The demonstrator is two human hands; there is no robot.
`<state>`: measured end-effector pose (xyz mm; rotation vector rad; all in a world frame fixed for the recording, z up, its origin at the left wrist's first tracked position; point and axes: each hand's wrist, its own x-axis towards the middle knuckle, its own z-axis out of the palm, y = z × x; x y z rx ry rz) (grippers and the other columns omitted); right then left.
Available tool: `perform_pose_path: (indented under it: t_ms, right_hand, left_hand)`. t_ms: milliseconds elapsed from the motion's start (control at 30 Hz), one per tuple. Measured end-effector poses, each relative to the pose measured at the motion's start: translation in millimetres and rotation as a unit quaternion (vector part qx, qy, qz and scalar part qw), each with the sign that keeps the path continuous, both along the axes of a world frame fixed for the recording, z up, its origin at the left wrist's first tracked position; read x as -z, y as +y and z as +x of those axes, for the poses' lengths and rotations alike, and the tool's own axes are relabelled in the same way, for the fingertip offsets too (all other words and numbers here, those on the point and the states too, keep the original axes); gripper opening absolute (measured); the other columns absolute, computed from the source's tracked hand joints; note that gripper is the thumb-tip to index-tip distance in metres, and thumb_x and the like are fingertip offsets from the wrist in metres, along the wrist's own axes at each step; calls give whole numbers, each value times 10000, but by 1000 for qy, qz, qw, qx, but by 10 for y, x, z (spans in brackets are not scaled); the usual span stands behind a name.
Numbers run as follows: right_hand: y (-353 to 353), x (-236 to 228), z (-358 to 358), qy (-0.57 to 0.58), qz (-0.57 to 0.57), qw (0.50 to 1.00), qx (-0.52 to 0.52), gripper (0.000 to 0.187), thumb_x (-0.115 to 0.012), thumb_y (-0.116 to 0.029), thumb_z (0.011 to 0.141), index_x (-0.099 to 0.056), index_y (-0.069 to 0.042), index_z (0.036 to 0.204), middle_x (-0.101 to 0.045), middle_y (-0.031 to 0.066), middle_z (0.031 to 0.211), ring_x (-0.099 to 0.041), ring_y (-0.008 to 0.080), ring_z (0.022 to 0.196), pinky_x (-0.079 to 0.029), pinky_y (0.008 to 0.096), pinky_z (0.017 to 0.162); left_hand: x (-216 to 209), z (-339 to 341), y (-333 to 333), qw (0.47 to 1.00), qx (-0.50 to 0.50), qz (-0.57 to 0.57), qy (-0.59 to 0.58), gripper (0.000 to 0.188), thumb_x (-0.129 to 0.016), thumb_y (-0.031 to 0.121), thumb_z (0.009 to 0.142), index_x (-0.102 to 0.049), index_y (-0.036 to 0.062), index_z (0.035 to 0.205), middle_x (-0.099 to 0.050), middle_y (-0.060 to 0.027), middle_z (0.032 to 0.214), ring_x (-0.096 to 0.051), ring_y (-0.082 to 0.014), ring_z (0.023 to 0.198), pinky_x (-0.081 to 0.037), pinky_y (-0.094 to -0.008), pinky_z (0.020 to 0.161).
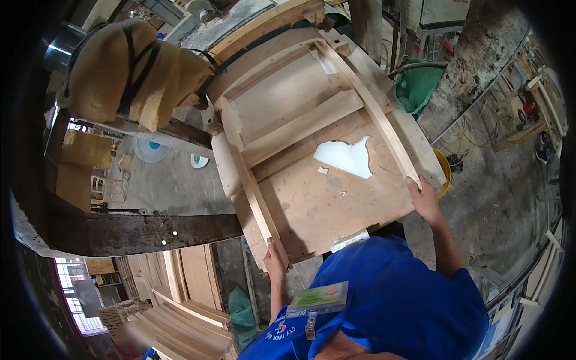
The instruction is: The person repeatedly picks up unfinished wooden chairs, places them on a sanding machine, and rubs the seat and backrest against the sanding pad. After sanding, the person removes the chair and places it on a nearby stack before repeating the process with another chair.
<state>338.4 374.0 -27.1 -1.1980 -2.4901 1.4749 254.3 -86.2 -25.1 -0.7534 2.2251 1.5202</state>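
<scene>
A pale wooden chair frame [259,204], with two long side rails, a curved far end and a crosspiece [303,127], lies on a plywood work board [312,222]. My left hand [277,259] is closed round the near end of the left rail. At the near end of the right rail, my right hand [425,197] grips the wood with the fingers wrapped under it. Between the rails, a torn white sheet [347,157] rests on the board with small scraps beside it.
Foam padding [111,75] tied with black straps bulges at the upper left. A dark metal beam [162,233] runs left of the board. Stacked wooden pieces [180,327] stand lower left. Right of the board are a green bag [415,87] and a yellow bucket [443,171].
</scene>
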Motion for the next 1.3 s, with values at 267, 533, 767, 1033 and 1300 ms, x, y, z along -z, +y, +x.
perform_pose_path:
  t_ms: [267, 533, 767, 1033, 1300]
  right_hand:
    - [19, 13, 4, 0, -4, 1000, -1, 553, -585, -468, 1015, -628, 14, 1280, -720, 263, 1077, -708, 390, 998, -529, 446, 893]
    - [70, 55, 6, 1, -14, 1000, -9, 575, -587, -477, 1015, -613, 29, 1286, -717, 253, 1062, -694, 405, 993, -525, 451, 894]
    - [268, 3, -82, 39, -269, 962, -31, 513, -610, -524, 1018, -594, -29, 1152, -590, 38, 720, -565, 135, 557, -458, 288, 531]
    - [371, 162, -82, 72, -453, 888, -14, 480, -588, -510, 1020, -592, -37, 1101, -590, 45, 711, -578, 147, 513, -477, 303, 472]
    - [360, 122, -91, 68, -459, 886, 13, 454, -631, -493, 1001, -599, -44, 1067, -571, 39, 701, -551, 133, 496, -446, 286, 443]
  left_hand:
    - [-45, -5, 14, 1000, 11, 0, -8, 746, -402, 708, 1026, -636, 4, 1096, -620, -107, 572, -557, -157, 397, -372, -289, 350]
    - [-14, -3, -7, 1000, 7, 24, -5, 722, -409, 718, 1019, -624, 29, 1032, -620, -101, 580, -543, -155, 396, -362, -284, 351]
    - [-38, 12, 30, 1000, -11, 16, -14, 713, -411, 711, 1022, -628, 33, 1043, -623, -104, 589, -548, -156, 402, -360, -280, 353]
    - [-112, -6, 60, 999, -10, 6, -33, 725, -408, 708, 1026, -621, 17, 1087, -633, -111, 607, -555, -162, 413, -361, -280, 360]
    - [-189, -35, 85, 1000, -1, 12, -24, 734, -405, 723, 1019, -623, 26, 1089, -633, -112, 611, -553, -167, 415, -359, -283, 368]
